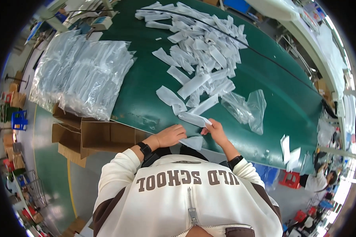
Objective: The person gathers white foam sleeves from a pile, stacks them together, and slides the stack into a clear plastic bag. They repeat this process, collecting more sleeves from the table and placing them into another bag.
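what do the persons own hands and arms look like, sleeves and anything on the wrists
Both the left hand and right hand are gloveless. The jacket sleeves are off-white with dark brown panels. A black watch-like band circles the left wrist; a dark band shows at the right.

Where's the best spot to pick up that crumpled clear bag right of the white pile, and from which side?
I'd pinch the clear bag by its right end, coming from the right and slightly above. It lies low and crumpled, so raised folds should give the fingers something to catch. Its left end sits close to the pile; the right end spreads away from it.
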### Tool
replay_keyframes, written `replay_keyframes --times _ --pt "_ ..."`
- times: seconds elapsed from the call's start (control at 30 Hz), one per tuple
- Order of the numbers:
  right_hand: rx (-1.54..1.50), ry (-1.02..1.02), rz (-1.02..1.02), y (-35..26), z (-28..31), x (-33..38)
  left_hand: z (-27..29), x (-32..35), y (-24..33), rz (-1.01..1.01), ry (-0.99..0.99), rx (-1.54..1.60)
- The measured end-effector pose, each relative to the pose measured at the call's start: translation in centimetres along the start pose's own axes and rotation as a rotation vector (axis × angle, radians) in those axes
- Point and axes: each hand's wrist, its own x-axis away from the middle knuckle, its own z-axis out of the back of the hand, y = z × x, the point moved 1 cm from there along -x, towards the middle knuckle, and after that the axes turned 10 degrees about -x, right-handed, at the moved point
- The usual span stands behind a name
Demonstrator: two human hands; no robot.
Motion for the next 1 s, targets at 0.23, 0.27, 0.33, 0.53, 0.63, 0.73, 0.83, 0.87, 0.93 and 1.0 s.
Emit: replay_keyframes --times 0.23,0.27,0.33,0.53,0.63,0.73,0.83,0.87,0.93,1.0 --pt "0.195 0.028 -0.106 1.0 -1.0 1.9 2.7 -2.6 1.0 -0.013 0.224 -0.187" --pt "0.247 0.012 -0.103 0.5 -1.1 2.0 2.8 -2.9 0.9 0.008 0.21 -0.186" --pt "0.296 0.004 -0.097 0.4 -1.2 2.4 2.1 -3.2 0.3 -0.021 0.192 -0.158" --pt "0.55 0.015 0.137 0.2 -0.1 3.0 0.5 -3.1 -0.4 -0.088 0.071 -0.109" --pt "0.518 0.139 -0.019 -1.3 0.3 1.5 0.5 -2.9 -0.3 -0.117 0.103 -0.167" --pt "0.487 0.412 -0.141 -3.7 -0.6 -2.0 0.5 -3.1 0.1 -0.123 0.119 -0.192" --pt "0.729 0.485 -0.189 -4.4 -3.2 -4.8 0.5 -3.1 0.3 -0.097 0.119 -0.192" --pt "0.773 0.509 -0.144 -4.1 -3.8 -5.2 0.5 -3.0 0.3 -0.083 0.098 -0.187" --pt "0.86 0.56 -0.053 -3.6 -4.6 -5.6 0.5 -3.0 0.3 -0.057 0.058 -0.175" --pt "0.826 0.543 -0.013 -1.6 -3.5 -5.5 0.5 -3.3 0.2 -0.01 0.039 -0.108"
